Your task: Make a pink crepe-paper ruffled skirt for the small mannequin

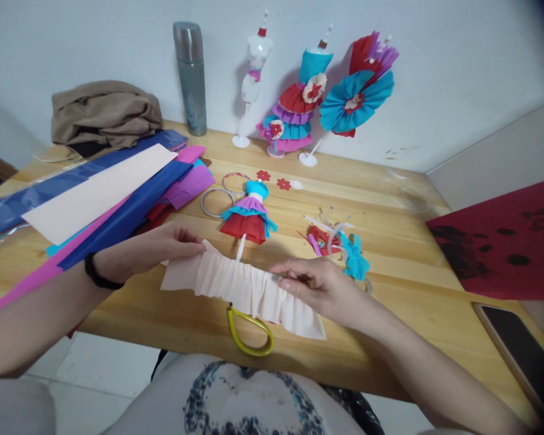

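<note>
A cream crepe paper strip [240, 290], pleated along its top edge, is stretched between my two hands above the table's front. My left hand [167, 251] pinches its flat left end. My right hand [312, 284] is closed on the gathered top edge toward the right, thumb against the pleats. Beneath the strip lies a pair of scissors with a yellow handle [251, 341]; the blades are hidden. Just beyond the strip, a small mannequin wears a ruffled dress [247, 211] in blue, purple and red, its stand partly behind the paper.
Coloured crepe paper sheets [104, 193] are piled at left, two tape rolls [217, 202] nearby. Paper scraps [344, 248] lie right of centre. Along the wall stand a flask [191, 78] and several mannequins, including a bare one [254, 84]. A phone [517, 350] rests at right.
</note>
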Demonstrator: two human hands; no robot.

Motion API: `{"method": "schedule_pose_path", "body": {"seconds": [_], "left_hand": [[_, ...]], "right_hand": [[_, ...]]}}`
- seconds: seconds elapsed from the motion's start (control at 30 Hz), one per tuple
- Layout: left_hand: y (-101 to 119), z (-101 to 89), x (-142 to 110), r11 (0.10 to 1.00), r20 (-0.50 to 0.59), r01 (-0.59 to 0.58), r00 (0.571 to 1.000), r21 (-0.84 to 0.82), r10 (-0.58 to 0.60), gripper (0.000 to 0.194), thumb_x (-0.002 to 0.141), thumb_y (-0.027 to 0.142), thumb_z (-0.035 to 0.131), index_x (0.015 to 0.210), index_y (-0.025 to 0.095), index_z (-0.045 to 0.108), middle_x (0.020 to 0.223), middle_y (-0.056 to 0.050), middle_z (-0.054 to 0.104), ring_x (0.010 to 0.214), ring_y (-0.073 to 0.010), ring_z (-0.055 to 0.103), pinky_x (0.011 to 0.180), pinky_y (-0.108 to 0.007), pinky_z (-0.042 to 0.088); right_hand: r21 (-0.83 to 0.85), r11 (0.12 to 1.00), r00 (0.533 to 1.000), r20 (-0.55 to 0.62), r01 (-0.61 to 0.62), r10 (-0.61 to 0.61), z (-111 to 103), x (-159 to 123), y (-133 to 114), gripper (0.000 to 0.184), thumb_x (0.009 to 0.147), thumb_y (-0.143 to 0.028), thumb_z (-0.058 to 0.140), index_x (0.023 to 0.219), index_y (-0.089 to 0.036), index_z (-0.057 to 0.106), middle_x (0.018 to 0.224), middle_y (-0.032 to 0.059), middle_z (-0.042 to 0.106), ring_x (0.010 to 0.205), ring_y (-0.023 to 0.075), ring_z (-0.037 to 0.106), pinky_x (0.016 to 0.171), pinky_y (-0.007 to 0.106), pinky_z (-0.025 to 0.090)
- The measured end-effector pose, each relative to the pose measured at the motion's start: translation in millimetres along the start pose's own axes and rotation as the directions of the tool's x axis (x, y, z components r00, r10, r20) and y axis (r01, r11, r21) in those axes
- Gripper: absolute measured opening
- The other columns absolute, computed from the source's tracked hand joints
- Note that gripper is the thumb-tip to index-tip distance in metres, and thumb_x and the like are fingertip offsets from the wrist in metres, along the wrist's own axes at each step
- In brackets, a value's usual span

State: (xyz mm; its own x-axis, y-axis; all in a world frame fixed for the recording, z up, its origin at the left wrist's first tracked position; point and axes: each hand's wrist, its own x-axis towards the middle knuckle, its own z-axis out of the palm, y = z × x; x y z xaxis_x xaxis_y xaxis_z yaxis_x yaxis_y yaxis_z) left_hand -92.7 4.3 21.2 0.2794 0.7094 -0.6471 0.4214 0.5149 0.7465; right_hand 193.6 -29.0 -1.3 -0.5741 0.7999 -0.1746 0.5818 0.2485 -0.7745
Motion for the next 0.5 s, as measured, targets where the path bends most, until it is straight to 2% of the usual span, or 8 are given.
{"method": "schedule_pose_path", "body": {"seconds": [0.3,0.4,0.5], "left_hand": [[-20.7,-10.3,16.3,0.997,0.010,-0.026,1.000,-0.079,0.027,0.031,0.065,0.043,0.076,0.075,0.013,0.073,0.065,-0.004,0.067,0.054,-0.0118,0.056,0.049,-0.018,0.041],[-24.2,-9.9,18.1,0.995,0.035,-0.035,0.999,-0.088,0.039,0.038,0.067,0.047,0.073,0.081,0.013,0.072,0.070,-0.005,0.069,0.058,-0.0132,0.060,0.052,-0.020,0.045],[-23.9,-7.8,16.8,0.993,0.008,-0.053,0.998,-0.105,0.055,0.044,0.071,0.050,0.070,0.090,0.010,0.071,0.069,-0.004,0.066,0.056,-0.0121,0.058,0.049,-0.019,0.044]], "right_hand": [[-0.061,0.997,0.999,-0.023,0.048,-0.049,0.5,-2.5,-2.4,0.031,0.093,-0.033,0.050,0.107,-0.012,0.070,0.077,0.0047,0.071,0.055,0.0108,0.053,0.051,0.022,0.039],[-0.091,0.992,0.996,-0.017,0.091,-0.093,1.9,-3.7,-2.9,0.030,0.095,-0.031,0.049,0.111,-0.015,0.068,0.086,0.0057,0.074,0.064,0.0129,0.062,0.057,0.023,0.044],[-0.102,0.984,0.989,-0.024,0.144,-0.147,3.9,-4.9,-2.2,0.028,0.095,-0.027,0.049,0.113,-0.016,0.067,0.097,0.0072,0.075,0.076,0.0153,0.069,0.065,0.025,0.048]]}}
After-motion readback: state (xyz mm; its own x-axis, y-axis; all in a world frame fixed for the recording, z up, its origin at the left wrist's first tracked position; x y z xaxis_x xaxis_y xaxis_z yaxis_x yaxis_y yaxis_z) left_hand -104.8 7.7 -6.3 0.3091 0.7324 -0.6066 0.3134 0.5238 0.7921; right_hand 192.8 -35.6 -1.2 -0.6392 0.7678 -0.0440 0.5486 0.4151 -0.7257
